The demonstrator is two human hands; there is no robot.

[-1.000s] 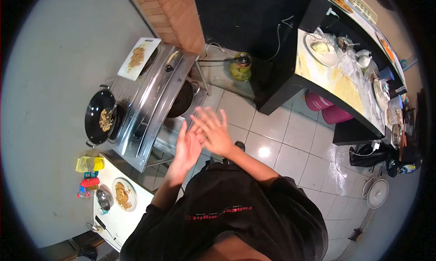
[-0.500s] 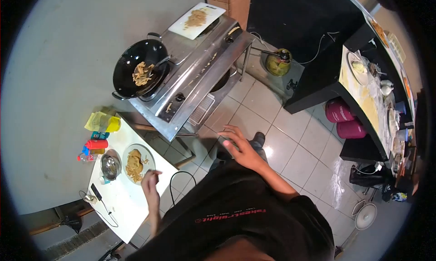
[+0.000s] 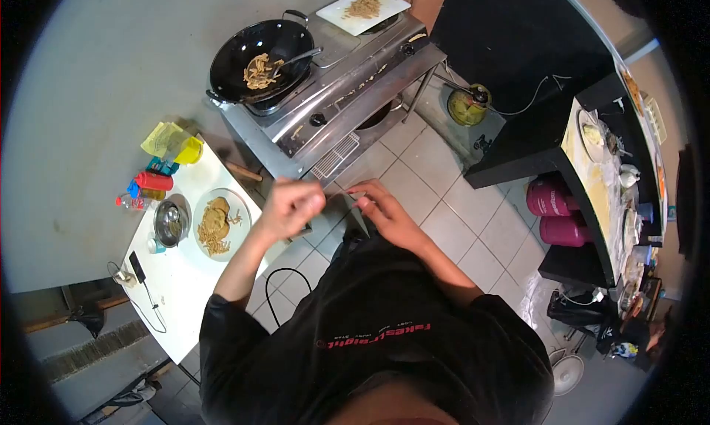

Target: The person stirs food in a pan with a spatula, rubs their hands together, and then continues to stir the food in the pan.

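My left hand (image 3: 292, 209) is raised in front of my body, with its fingers curled in and closed. I cannot tell what, if anything, is inside them. Close by on the right hovers my right hand (image 3: 388, 216), its fingers bent and the thumb a little apart from them. Left of my left hand, a round plate (image 3: 248, 222) lies on the white table, bearing a mound of brown food (image 3: 215, 222) and pale strips. Ahead, a black wok (image 3: 231, 63) sits on the stove with brown strips (image 3: 260, 72) and a metal spatula (image 3: 302, 56) in it.
The steel stove (image 3: 285, 126) also holds a white cutting board (image 3: 347, 22) with chopped food. A metal bowl (image 3: 170, 224), a red bottle (image 3: 154, 181) and a phone (image 3: 137, 266) are on the white table (image 3: 174, 318). A green gas cylinder (image 3: 467, 107) stands by the black counter (image 3: 510, 140).
My left hand has moved from beside the plate up and right, near my right hand. My right hand's fingers have bent more. The view has shifted, with the stove higher and farther right.
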